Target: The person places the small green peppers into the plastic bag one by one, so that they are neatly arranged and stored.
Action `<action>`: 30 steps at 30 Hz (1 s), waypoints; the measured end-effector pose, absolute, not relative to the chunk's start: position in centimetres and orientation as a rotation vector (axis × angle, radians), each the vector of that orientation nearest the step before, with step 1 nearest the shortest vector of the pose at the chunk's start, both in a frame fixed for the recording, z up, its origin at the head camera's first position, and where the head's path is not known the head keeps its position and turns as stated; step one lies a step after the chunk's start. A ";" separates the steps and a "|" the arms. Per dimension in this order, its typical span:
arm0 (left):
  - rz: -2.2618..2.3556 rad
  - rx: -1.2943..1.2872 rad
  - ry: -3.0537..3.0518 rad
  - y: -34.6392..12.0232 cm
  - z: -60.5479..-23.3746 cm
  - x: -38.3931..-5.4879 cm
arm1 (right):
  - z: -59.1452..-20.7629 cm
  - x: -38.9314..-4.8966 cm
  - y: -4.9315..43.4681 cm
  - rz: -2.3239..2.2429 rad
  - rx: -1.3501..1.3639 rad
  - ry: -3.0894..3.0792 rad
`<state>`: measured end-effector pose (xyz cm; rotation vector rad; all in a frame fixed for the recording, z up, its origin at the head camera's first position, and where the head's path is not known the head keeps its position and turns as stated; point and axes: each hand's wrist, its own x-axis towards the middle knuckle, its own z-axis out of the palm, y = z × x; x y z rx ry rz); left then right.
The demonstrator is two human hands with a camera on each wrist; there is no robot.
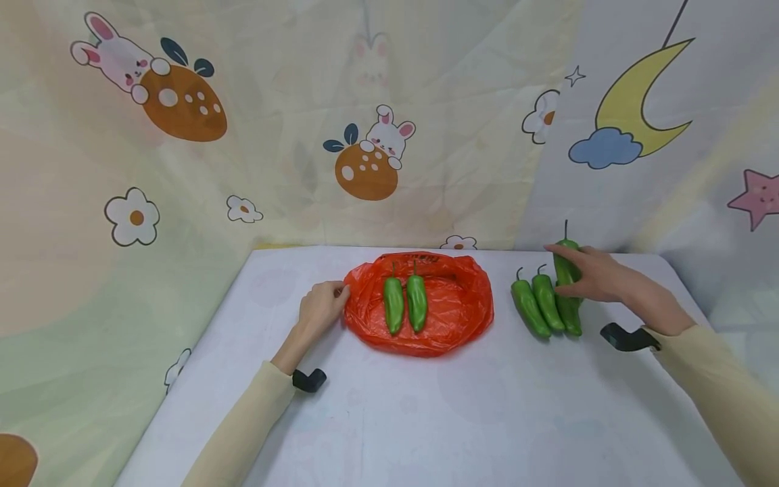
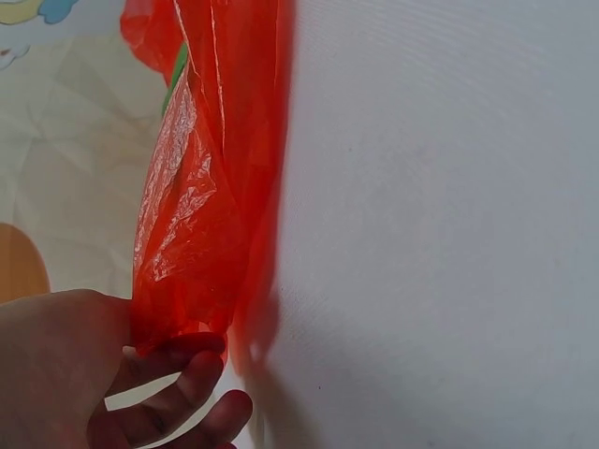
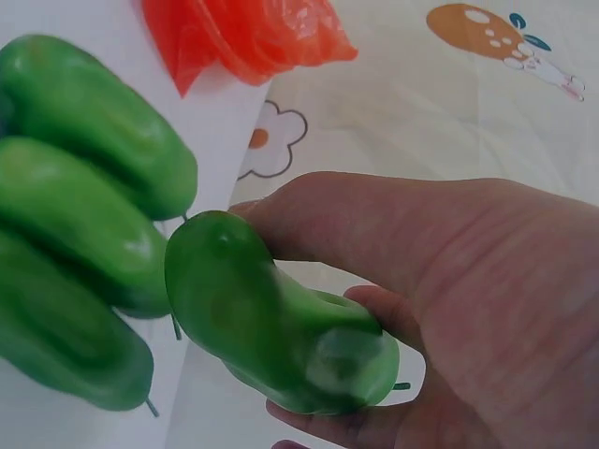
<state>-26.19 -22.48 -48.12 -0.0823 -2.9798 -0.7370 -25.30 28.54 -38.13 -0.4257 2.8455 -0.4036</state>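
An opened red plastic bag lies on the white table with two green peppers side by side in it, stems pointing to the back. My left hand pinches the bag's left edge between thumb and fingers; the left wrist view has the red film drawn up at the fingertips. At the right, my right hand grips a green pepper, thumb on one side and fingers on the other. Beneath and beside it, three more peppers lie in a row on the table.
The white table ends at a printed cloth backdrop with rabbits, flowers and a moon. Dark bands sit at both wrists. A stretch of tabletop separates the bag from the pepper row.
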 end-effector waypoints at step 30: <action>-0.716 -0.064 -2.985 -22.5 -48.1 -26.1 | -36.9 -25.8 23.0 -0.466 -0.480 2.820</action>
